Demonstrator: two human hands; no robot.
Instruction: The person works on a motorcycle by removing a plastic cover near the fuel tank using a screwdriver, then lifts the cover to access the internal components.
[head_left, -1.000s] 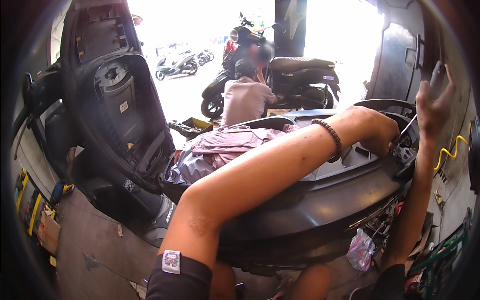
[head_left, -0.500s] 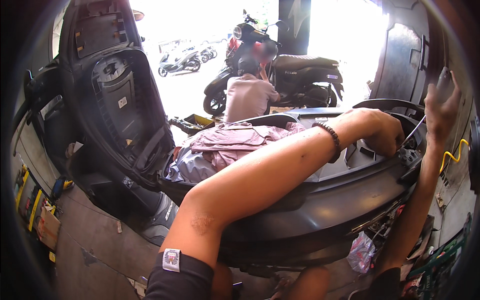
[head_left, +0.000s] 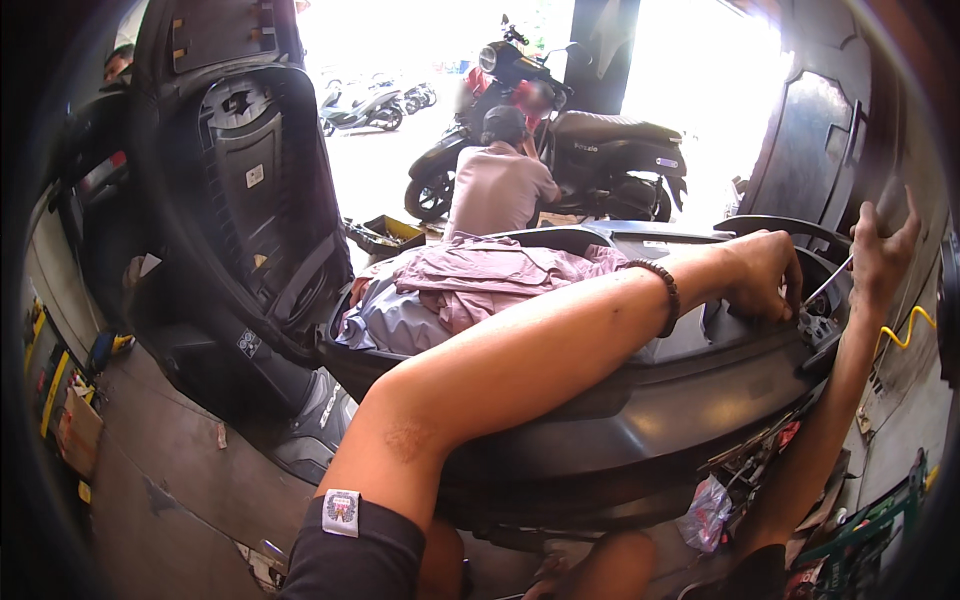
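A dark scooter lies along my front, its seat [head_left: 262, 190] tipped up on the left. My left hand [head_left: 768, 277] reaches across to its rear end, fingers curled downward. What those fingers pinch, if anything, is hidden. My right hand [head_left: 882, 255], raised at the right, is closed around the blurred dark handle of a screwdriver [head_left: 832, 279]. Its thin metal shaft slopes down toward the rear parts beside my left fingertips. A black curved grab rail [head_left: 770, 226] is just beyond my hands. Folded mauve and grey clothing [head_left: 490, 272] fills the seat compartment.
A person in a light shirt [head_left: 492, 195] crouches by another scooter [head_left: 600, 150] beyond mine. A black tool tray [head_left: 385, 236] rests on the floor near them. A clear plastic bag [head_left: 708, 515] lies below the scooter's side. A yellow coiled hose [head_left: 908, 328] hangs at the right wall.
The whole view has shifted slightly. My right hand and the screwdriver handle sit a little lower. My left hand stays at the scooter's rear. Part of another person's head now shows at upper left.
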